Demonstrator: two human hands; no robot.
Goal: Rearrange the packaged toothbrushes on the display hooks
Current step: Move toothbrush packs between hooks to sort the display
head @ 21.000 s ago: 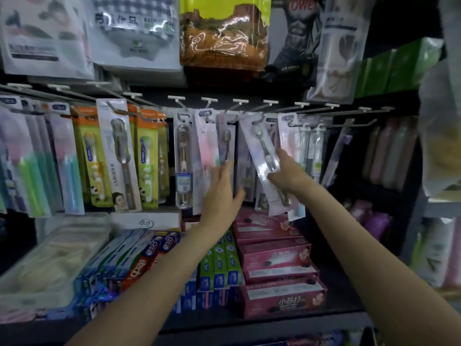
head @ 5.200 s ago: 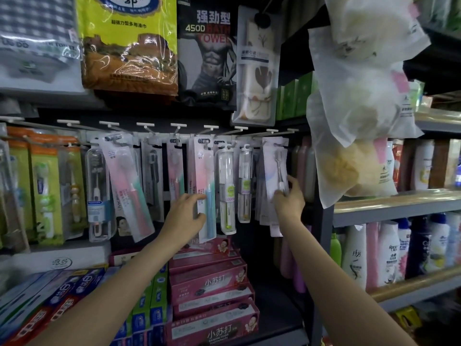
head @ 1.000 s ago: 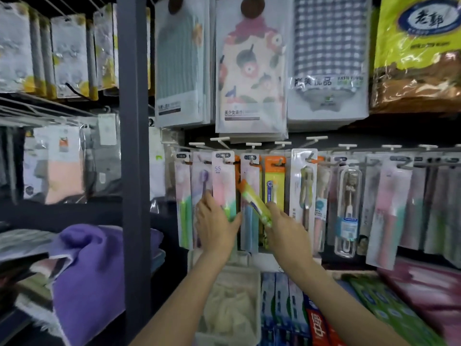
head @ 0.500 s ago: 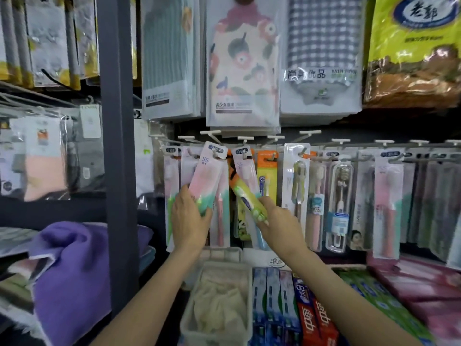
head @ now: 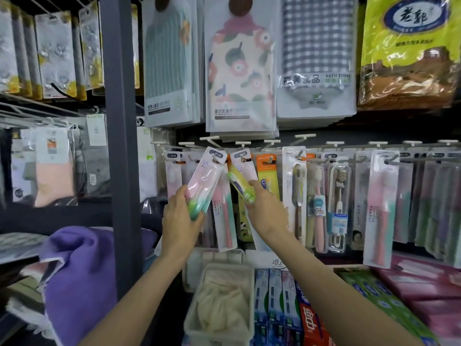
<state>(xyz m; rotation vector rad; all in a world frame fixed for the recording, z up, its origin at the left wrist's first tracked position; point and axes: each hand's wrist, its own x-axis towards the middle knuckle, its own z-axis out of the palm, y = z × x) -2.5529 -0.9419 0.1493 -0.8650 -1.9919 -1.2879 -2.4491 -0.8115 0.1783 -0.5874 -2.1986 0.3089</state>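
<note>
Head view: left hand (head: 180, 222) grips pink-green toothbrush pack (head: 205, 181) tilted top-right; right hand (head: 265, 208) pinches yellow pack (head: 240, 187) tilted top-left.

Shop: packaged goods on display hooks (head: 303, 136)

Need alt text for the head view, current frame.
A person's left hand grips a tilted pink-and-green toothbrush pack while the right hand holds a yellow-green one, both at a row of display hooks hung with toothbrushes.
</note>
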